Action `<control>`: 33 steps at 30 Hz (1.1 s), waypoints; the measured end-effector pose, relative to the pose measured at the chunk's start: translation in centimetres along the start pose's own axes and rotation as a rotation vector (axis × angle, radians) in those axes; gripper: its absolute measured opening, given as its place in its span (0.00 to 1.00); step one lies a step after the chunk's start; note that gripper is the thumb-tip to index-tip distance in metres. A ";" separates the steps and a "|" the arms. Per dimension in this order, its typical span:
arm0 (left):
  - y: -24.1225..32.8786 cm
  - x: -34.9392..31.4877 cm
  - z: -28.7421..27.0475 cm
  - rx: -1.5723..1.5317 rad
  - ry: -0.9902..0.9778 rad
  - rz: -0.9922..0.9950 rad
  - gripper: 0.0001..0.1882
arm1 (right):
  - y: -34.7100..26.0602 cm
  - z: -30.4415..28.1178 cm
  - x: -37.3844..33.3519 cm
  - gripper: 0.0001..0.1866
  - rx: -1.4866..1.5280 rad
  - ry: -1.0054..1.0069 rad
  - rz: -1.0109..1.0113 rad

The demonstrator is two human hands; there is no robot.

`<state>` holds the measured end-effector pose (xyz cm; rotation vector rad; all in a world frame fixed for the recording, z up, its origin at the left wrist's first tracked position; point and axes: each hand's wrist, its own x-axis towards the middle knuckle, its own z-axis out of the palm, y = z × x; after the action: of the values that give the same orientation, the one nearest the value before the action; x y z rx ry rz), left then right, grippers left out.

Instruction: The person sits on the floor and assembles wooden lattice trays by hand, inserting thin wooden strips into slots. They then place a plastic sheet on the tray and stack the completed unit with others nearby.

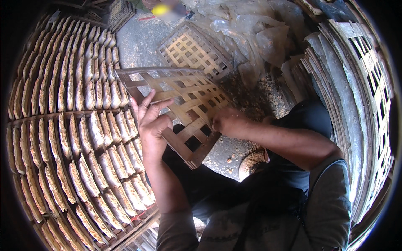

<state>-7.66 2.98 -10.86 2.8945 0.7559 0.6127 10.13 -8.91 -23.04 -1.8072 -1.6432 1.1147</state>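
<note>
Left hand (151, 125) had a pretty loose grip, fingers spread out, touching the left side of a woven slat frame (193, 85) that sat tilted just in front of the lap. The right hand (231, 122) was curled against the frame's right side, but I honestly couldn't tell if that grip had hold of a slat. Another woven panel (190, 51) lay on the floor (134, 42) just beyond, with rows of pale strips (97, 129) off left.

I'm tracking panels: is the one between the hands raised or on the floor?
Raised: left hand and right hand support the woven panel at its edges, trousers beneath.
</note>
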 end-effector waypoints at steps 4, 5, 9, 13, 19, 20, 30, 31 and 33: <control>0.2 0.2 0.1 -0.029 -0.028 -0.016 0.12 | 0.0 0.8 -0.2 0.16 0.524 -0.129 0.081; 0.2 0.1 -0.1 -0.042 -0.035 -0.034 0.13 | -0.4 0.5 -0.1 0.15 0.770 -0.184 0.133; -0.1 0.0 -0.1 -0.098 -0.016 -0.065 0.14 | -0.5 -0.2 0.3 0.12 0.436 -0.110 0.106; -0.1 0.1 -0.3 -0.075 -0.015 -0.026 0.11 | -0.7 0.4 0.2 0.10 -0.261 0.018 0.046; 0.2 0.7 0.0 -0.092 -0.003 0.019 0.11 | -0.4 0.4 -0.2 0.12 -0.257 0.087 0.014; 0.0 0.6 0.1 -0.083 0.002 0.020 0.11 | -0.3 0.7 -0.2 0.12 -0.257 0.073 0.004; 0.6 1.1 0.0 -0.054 0.036 0.040 0.10 | -2.1 -1.8 -0.9 0.14 -0.178 -0.038 0.010; 0.6 0.8 -0.2 -0.043 0.028 0.026 0.09 | -1.3 -0.6 -0.1 0.15 0.014 -0.083 -0.004; -0.5 0.4 -0.1 -0.002 0.027 0.017 0.10 | -1.2 0.1 1.0 0.16 0.445 -0.201 0.083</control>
<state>-7.60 3.58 -10.67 2.8991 0.7349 0.6558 9.28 -7.71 -22.38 -1.5226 -1.2941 1.5971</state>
